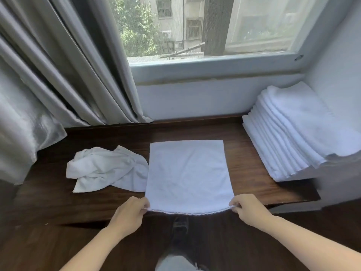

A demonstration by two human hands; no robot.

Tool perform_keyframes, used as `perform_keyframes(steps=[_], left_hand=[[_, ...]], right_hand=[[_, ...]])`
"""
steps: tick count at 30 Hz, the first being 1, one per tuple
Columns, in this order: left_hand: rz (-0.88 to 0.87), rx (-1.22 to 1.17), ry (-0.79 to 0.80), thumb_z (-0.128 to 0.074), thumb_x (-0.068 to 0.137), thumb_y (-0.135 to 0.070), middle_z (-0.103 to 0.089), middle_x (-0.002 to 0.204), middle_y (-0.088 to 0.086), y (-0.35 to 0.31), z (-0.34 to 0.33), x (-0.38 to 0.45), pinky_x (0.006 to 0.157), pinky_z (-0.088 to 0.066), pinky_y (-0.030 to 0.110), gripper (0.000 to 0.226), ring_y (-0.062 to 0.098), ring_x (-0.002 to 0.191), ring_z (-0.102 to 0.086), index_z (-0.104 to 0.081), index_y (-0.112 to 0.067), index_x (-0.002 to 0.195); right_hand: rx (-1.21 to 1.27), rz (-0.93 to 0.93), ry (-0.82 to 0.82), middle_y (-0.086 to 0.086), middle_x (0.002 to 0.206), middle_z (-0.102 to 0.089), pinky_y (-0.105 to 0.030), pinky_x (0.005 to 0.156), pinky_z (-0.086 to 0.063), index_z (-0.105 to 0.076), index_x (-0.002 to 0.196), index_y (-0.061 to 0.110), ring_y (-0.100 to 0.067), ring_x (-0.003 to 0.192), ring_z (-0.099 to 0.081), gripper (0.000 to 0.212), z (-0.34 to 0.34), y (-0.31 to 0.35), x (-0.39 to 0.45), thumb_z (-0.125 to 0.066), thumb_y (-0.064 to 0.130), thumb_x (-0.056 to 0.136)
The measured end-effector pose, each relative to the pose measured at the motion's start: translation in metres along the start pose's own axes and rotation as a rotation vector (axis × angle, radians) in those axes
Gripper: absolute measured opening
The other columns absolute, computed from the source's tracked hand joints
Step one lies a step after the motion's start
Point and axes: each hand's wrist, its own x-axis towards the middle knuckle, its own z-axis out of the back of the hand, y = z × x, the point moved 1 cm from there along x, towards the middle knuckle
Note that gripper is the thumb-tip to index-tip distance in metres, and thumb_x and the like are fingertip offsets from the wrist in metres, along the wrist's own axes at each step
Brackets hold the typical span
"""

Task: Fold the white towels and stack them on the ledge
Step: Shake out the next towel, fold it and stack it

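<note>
A white towel (187, 173) lies flat on the dark wooden ledge (246, 153), its near edge at the ledge's front. My left hand (130, 213) pinches the towel's near left corner. My right hand (248, 209) pinches the near right corner. A crumpled white towel (105, 169) lies to the left, its edge touching the flat one. A tall stack of folded white towels (295, 132) stands at the right end of the ledge against the wall.
Grey curtains (58, 65) hang at the left and reach down to the ledge's back left. The window (195, 26) and its sill are behind the ledge. Below the ledge are the dark floor and my shoe (180, 224).
</note>
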Motion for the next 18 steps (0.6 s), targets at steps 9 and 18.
perform_keyframes(steps=[9,18], left_hand=[[0.072,-0.546,0.064,-0.056,0.095,-0.015,-0.067,0.099,-0.012,-0.01,0.093,0.079,0.075,-0.047,0.024,0.021,0.008,0.092,-0.062,-0.067,-0.032,0.101],[0.39,-0.867,-0.295,-0.059,0.101,-0.024,-0.067,0.091,0.006,-0.008,0.088,0.21,0.089,-0.056,0.043,0.036,0.018,0.087,-0.065,-0.049,-0.015,0.134]], right_hand=[[0.249,0.063,-0.122,0.014,0.095,-0.072,-0.02,0.071,-0.044,-0.074,0.093,0.026,-0.004,0.092,-0.065,0.017,0.099,0.039,0.073,-0.06,0.017,0.095],[0.561,-0.163,-0.332,0.0,0.102,-0.066,-0.026,0.07,-0.048,-0.066,0.111,0.016,-0.019,0.097,-0.063,0.015,0.11,0.039,0.192,-0.062,0.019,0.098]])
